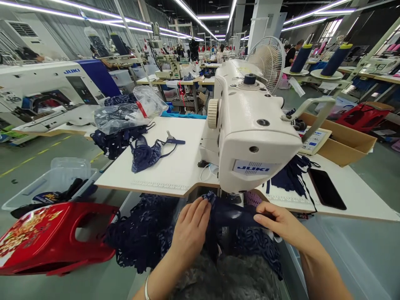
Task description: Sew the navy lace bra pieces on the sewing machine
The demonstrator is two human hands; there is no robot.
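A navy bra (233,214) is stretched between my hands below the head of a white sewing machine (256,137). My left hand (192,223) lies over its left end with the fingers together, gripping the cloth. At the other end my right hand (279,221) pinches the sheer band between thumb and fingers. Patterned navy lace (258,246) hangs beneath the band, over my lap. The needle area is mostly hidden behind the machine head. On the white tabletop (190,158) to the left lies another navy bra (145,154) with its strap spread out.
Navy garments (143,229) are heaped left of my lap. A red plastic stool (56,233) and a clear bin (37,179) stand at the left. Navy straps (289,177), a phone (326,187) and a cardboard box (346,141) are on the right. Thread cones (336,60) stand behind.
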